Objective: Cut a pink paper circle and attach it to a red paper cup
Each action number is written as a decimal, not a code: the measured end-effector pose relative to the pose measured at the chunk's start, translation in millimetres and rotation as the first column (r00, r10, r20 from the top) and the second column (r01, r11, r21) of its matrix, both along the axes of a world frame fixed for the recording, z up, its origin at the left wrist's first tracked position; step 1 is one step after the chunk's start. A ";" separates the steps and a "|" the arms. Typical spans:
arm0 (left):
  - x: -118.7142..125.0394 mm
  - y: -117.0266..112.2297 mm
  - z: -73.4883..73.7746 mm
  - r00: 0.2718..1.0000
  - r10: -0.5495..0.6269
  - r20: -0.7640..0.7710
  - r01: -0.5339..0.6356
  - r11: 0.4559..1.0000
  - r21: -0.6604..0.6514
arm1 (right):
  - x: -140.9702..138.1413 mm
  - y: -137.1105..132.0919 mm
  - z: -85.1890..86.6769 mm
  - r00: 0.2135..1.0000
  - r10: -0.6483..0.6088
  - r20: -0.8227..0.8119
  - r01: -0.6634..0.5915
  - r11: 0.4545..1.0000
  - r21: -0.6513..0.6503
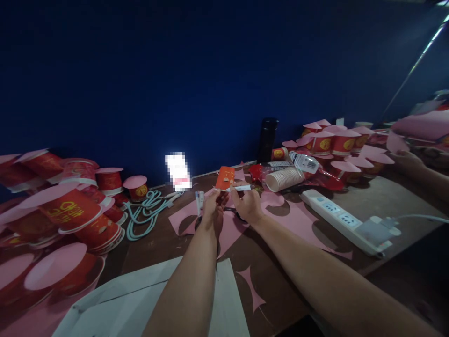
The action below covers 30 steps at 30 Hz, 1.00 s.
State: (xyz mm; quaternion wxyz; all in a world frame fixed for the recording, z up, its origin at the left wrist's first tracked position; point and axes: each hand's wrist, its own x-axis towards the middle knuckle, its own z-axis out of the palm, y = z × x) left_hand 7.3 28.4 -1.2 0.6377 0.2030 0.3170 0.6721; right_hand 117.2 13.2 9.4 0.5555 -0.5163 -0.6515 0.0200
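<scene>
My left hand [212, 208] is closed at the lower edge of a small red-orange paper cup [225, 176], which is tilted above the table. My right hand [248, 202] pinches a white pen [243, 188], its tip pointing left against or close to the cup's rim. From this view I cannot tell whether the tip touches. Under both hands lie pink paper sheets [231, 238] with round cut-outs. A dark curved object, partly hidden, rests on the paper between the hands.
Red cups topped with pink discs [70, 210] crowd the left; more cups [322, 142] stand back right. A power strip [345, 222], bagged stacked cups [285, 179], black bottle [267, 138], coiled cable [147, 215] and white board [224, 299] surround the hands. Another person's hand [407, 164] is far right.
</scene>
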 end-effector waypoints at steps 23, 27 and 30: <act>-1.4 -2.2 2.7 1.000 -0.012 -0.020 0.012 1.000 -0.011 | -0.6 -1.3 4.7 1.000 -0.012 -0.029 0.013 0.999 0.035; -1.0 -2.0 3.8 1.000 -0.006 -0.022 0.005 1.000 -0.031 | -0.5 -0.9 4.0 0.999 -0.021 -0.034 0.022 0.999 0.040; -1.3 -0.8 2.6 1.000 -0.014 -0.013 0.014 1.000 -0.028 | -0.2 -0.4 2.9 0.999 -0.024 -0.036 0.025 0.999 0.031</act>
